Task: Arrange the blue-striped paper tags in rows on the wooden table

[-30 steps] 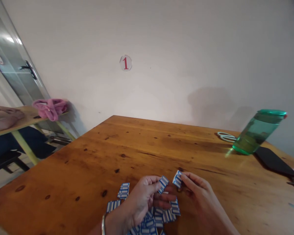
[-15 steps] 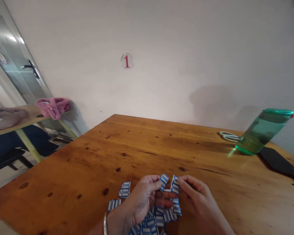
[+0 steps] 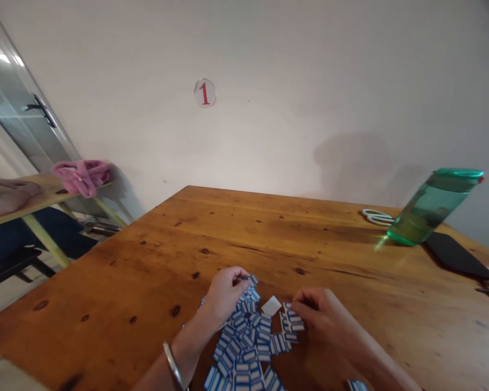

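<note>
A heap of small white cards with blue-edged stripes (image 3: 244, 336) lies on the wooden table near its front. My left hand (image 3: 228, 293), with a silver bangle at the wrist, is over the heap's far left side. Its thumb and fingers are closed on a striped card (image 3: 253, 280). My right hand (image 3: 320, 308) is at the heap's right edge, thumb and forefinger pinching another striped card (image 3: 292, 310) low over the cards there. Between the hands lies a plain white card (image 3: 271, 306), blank side up. Part of one more striped card (image 3: 356, 385) shows below my right forearm.
A tilted green bottle (image 3: 434, 206) stands at the right of the table (image 3: 212, 228), beside a coiled white cable (image 3: 377, 217) and a black flat object (image 3: 458, 255). At left, another person's arms (image 3: 12, 196) rest on a second table with a pink cloth (image 3: 82, 176).
My hands have moved apart, the left one going left and away from me. More of the heap now shows, and a blank white card is visible between the hands. The view has shifted slightly.
</note>
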Demonstrator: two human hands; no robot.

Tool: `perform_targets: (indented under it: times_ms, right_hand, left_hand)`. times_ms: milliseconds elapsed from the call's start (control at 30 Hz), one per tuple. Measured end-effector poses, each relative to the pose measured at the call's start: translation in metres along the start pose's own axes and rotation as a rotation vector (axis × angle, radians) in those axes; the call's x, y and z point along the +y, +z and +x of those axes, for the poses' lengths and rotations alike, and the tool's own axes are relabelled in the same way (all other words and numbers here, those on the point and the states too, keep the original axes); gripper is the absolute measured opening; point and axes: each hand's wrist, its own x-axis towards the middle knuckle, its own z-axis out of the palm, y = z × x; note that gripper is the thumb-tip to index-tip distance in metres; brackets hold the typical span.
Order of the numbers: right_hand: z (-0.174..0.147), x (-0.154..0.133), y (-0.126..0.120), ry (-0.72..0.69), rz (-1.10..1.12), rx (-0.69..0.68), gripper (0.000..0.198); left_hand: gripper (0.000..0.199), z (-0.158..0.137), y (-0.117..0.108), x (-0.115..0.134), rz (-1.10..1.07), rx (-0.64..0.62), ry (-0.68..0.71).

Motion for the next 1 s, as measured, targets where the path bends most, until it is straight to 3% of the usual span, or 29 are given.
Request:
perform_targets:
  times_ms: [133,267,600,833,1000]
  right_hand:
    - [-0.002,0.009,0.007,-0.031,-0.341,-0.004,0.009]
    - [-0.009,0.008,0.012,-0.056,-0.51,-0.038,0.019]
    - [-0.017,-0.005,0.009,-0.088,-0.572,-0.182,0.022]
    - [-0.017,-0.003,0.011,-0.141,-0.603,-0.245,0.027]
    - [-0.017,0.002,0.015,-0.11,-0.741,-0.256,0.022]
  left_hand:
    - [0.009,-0.001,-0.001,-0.01,0.114,0.053,0.039]
    - [0.02,-0.001,-0.004,-0.009,0.16,0.192,0.126]
    - [0.016,-0.01,-0.002,0.009,0.004,0.25,0.271]
    - [0.013,-0.005,-0.028,0.019,-0.138,0.492,0.266]
    - [0.013,-0.003,-0.037,0.022,-0.149,0.538,0.262]
